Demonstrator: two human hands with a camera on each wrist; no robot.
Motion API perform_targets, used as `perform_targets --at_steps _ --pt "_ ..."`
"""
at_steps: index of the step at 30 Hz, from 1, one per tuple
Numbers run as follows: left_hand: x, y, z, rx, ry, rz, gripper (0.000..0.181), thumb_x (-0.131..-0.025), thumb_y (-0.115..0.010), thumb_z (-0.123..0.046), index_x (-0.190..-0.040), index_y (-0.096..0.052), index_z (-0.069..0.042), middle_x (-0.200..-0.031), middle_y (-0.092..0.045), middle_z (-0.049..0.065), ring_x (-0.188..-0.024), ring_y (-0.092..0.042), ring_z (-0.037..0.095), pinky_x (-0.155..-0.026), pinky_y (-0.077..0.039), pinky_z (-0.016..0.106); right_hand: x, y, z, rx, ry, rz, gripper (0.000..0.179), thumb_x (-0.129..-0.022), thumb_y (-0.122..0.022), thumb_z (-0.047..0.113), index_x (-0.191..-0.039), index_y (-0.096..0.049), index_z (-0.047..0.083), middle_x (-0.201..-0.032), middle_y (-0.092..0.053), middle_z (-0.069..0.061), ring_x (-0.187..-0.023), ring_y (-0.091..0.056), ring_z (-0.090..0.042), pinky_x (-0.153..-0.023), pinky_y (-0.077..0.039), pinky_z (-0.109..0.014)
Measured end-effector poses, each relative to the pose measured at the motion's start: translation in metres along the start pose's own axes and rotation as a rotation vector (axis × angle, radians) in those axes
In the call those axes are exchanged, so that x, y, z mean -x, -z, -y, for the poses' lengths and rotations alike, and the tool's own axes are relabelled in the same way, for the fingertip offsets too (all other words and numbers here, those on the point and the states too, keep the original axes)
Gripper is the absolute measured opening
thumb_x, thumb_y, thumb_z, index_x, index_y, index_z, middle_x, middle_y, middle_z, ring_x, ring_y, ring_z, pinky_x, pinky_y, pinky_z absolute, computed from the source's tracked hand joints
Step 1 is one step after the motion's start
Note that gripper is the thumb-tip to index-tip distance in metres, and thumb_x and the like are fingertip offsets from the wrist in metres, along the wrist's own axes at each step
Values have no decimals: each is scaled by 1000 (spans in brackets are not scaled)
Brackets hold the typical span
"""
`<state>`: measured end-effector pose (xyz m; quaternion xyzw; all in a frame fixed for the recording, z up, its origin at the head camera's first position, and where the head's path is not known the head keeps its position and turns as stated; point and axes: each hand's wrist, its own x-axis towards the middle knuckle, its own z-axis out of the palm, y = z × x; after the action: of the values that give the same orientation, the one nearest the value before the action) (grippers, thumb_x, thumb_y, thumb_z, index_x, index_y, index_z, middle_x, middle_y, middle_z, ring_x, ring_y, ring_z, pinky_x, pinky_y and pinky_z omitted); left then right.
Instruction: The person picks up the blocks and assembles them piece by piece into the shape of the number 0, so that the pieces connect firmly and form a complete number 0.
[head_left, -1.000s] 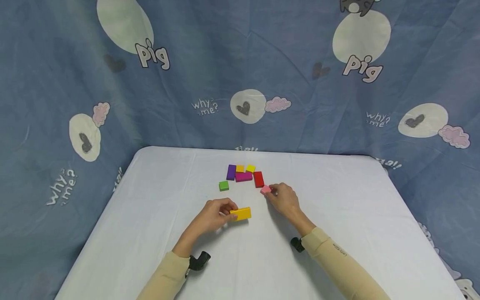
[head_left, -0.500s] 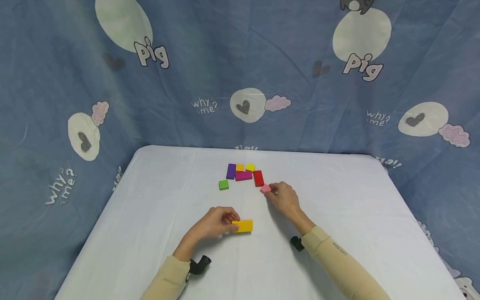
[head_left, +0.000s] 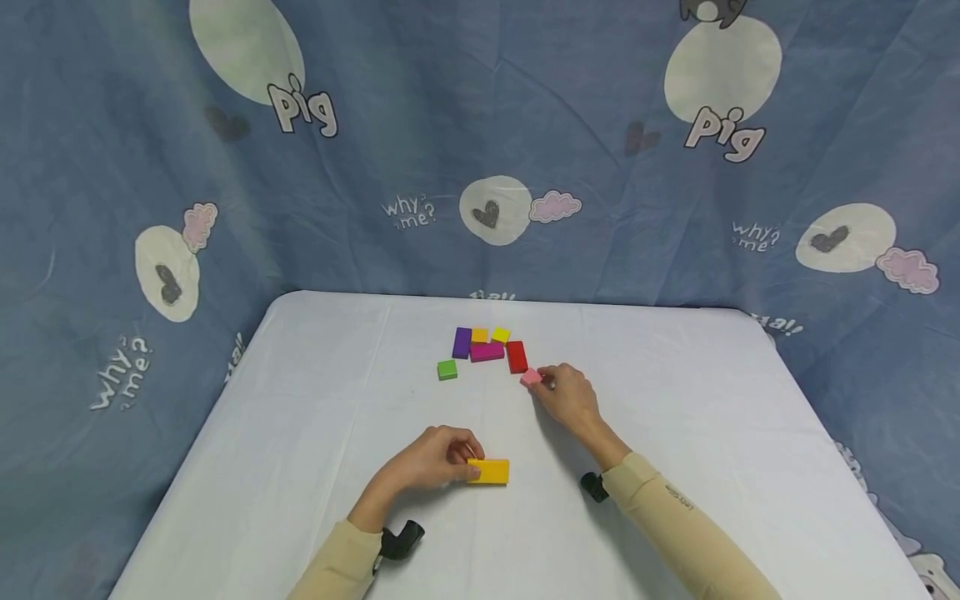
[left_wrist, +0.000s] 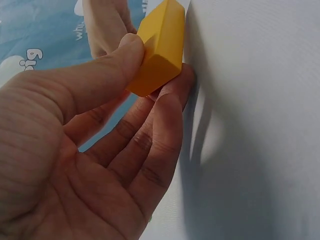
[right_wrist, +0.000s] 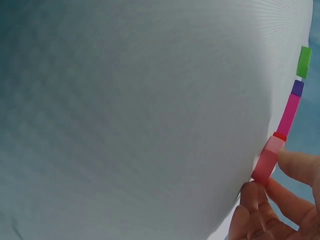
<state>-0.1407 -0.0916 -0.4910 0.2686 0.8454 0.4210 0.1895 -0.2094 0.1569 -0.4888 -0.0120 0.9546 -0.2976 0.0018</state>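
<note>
Yellow block (head_left: 491, 472) pinched, left fingers (left_wrist: 167, 122); pink block (head_left: 530, 377), right fingers (right_wrist: 286, 199); red (head_left: 517, 357) contact unclear.

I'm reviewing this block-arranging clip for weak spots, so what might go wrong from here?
The left hand grips the long yellow block near one end only, so the block might twist or slip.

The right hand pinches the pink block close beside the red block, so a small jerk could knock the red one askew.
</note>
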Motion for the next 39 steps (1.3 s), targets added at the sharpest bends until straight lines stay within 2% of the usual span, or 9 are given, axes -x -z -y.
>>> perform_targets --at_steps 9,16,23,29,33,39 --pt "2 -6 -2 -2 48 -14 12 -86 -76 -11 -96 -68 -12 -84 -63 -8 -75 -57 10 -72 -51 24 1 -1 0 5 -3 3 37 -91 -72 26 -121 -69 5 -94 -61 -9 -80 -54 -22 -69 -49 -33" --pt "4 -11 -4 -24 28 -38 14 -85 -76 -9 -97 -68 -10 -83 -62 -7 -74 -55 12 -69 -49 26 2 0 0 5 8 -1 36 -91 -72 23 -120 -69 4 -96 -62 -9 -82 -56 -23 -72 -51 -36" --pt "6 -14 -6 -96 39 -81 16 -86 -76 -14 -100 -68 -12 -86 -59 -9 -77 -53 13 -69 -47 24 2 0 0 14 42 -22 37 -90 -72 28 -118 -70 3 -91 -62 -9 -78 -56 -22 -68 -49 -35" --pt "9 -18 -6 -170 34 -134 18 -86 -77 -17 -101 -68 -14 -88 -54 -8 -82 -50 14 -74 -46 28 1 2 0 6 40 -22 39 -90 -72 30 -118 -70 3 -89 -61 -8 -74 -53 -21 -62 -46 -31" --pt "12 -20 -7 -205 46 -157 18 -85 -78 -20 -101 -69 -15 -87 -50 -8 -83 -48 13 -75 -44 30 1 1 0 4 37 -22 38 -90 -72 30 -118 -70 3 -90 -61 -9 -75 -54 -22 -64 -46 -32" --pt "12 -22 -5 -216 48 -174 21 -85 -78 -23 -102 -72 -13 -89 -52 -8 -83 -49 12 -75 -44 31 2 1 0 8 36 -26 38 -90 -72 29 -118 -70 4 -91 -61 -9 -78 -56 -22 -67 -48 -35"
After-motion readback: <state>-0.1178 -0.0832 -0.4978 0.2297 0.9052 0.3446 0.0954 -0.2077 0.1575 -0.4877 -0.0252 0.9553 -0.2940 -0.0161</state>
